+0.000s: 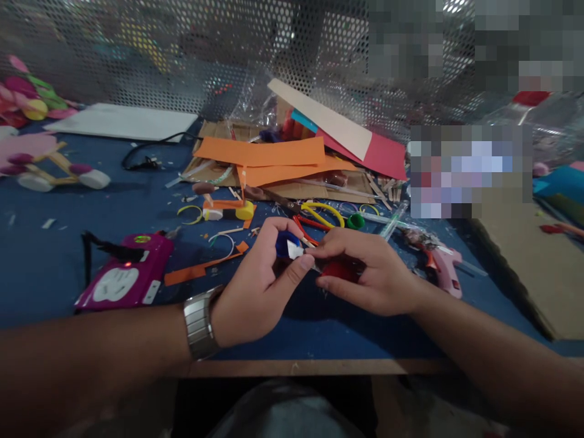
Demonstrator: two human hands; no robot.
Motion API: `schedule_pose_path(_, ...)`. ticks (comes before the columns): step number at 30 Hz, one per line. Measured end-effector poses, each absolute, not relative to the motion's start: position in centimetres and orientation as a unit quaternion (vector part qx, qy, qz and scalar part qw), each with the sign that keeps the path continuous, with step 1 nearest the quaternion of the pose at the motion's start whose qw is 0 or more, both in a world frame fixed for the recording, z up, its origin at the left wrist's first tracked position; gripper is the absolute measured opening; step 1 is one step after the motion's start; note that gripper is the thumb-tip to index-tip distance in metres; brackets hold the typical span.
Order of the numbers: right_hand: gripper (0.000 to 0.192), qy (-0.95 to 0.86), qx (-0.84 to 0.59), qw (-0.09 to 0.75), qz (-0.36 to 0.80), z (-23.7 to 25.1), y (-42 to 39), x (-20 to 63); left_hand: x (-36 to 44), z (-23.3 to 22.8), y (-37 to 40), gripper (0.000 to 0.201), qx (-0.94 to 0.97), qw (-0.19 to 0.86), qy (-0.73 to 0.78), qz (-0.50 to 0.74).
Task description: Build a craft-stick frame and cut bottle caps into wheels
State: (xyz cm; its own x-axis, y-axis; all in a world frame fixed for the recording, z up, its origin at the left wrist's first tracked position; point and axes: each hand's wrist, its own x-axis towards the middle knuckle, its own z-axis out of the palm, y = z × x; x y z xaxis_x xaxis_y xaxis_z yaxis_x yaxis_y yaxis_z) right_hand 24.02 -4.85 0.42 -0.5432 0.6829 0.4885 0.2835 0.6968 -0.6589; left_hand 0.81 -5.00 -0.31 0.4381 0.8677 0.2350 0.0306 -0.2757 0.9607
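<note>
My left hand [262, 280], with a metal watch [199, 325] on its wrist, curls round a blue cap-like piece [283, 242]. A small white scrap [294, 250] shows at that piece, close to my left thumb. From the right, my right hand [371, 267] meets it with the index fingertip at the white scrap. A red rounded piece [340, 272] sits between the right thumb and fingers, partly hidden. Just beyond the hands lie scissors [322, 213] with red and yellow handles and a green cap [355, 221].
A magenta box [128, 271] with a lit red light is at left. A pink glue gun [444, 267] lies at right by cardboard [529, 255]. Orange sheets [269, 158] and a small orange-and-yellow model [228, 210] lie ahead, before a perforated metal panel [182, 67].
</note>
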Motion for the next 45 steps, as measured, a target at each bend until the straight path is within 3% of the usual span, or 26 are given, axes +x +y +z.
schedule_pose_path(8,0.026,-0.838,-0.292,0.382,0.260,0.24,-5.04,23.79,0.65,-0.26,-4.95,0.015,0.719,0.474,0.344,0.374)
schedule_pose_path(14,0.030,-0.780,-0.382,0.364,0.336,0.17,-5.58,23.74,0.67,-0.16,-4.89,0.014,0.717,0.461,0.347,0.391)
schedule_pose_path(19,0.027,-0.805,-0.368,0.364,0.290,0.40,-5.28,23.96,0.82,-0.46,-5.03,0.015,0.706,0.463,0.334,0.419)
schedule_pose_path(27,0.027,-0.810,-0.355,0.374,0.279,0.39,-5.10,24.20,0.79,-0.55,-5.08,0.029,0.649,0.536,0.347,0.414)
schedule_pose_path(37,0.024,-0.834,-0.321,0.368,0.257,0.27,-4.93,24.17,0.50,-0.06,-4.85,0.020,0.728,0.450,0.373,0.358)
schedule_pose_path(45,0.025,-0.822,-0.338,0.368,0.272,0.57,-5.20,23.99,1.07,-0.67,-5.28,0.023,0.615,0.597,0.326,0.400)
